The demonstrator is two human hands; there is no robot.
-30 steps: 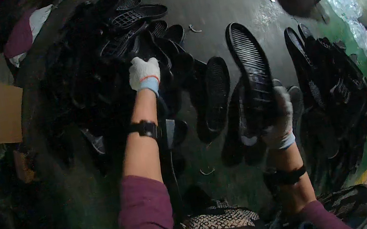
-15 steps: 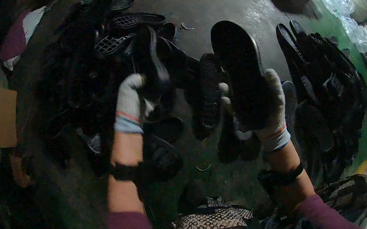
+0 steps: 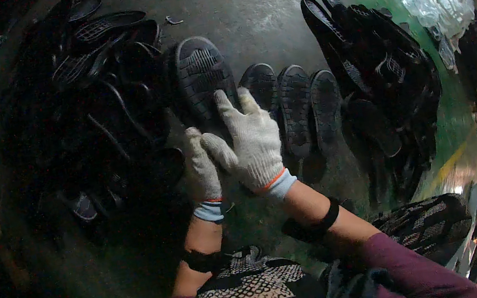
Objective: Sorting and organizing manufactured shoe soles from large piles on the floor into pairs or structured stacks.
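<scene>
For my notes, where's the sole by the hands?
The sole is left of centre in the head view, at the right hand, left of three other soles.

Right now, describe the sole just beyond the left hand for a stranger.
Find the dark heap of soles at left. Right of it, beyond the left hand, is the target sole. Unlike the three soles to its right, it looks bigger and reaches higher in view.

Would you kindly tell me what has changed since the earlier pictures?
The right hand, earlier holding up a black sole, has opened and moved left; the left hand has moved right to meet it at a treaded sole, perhaps the same one. The right pile of soles stays put.
</scene>
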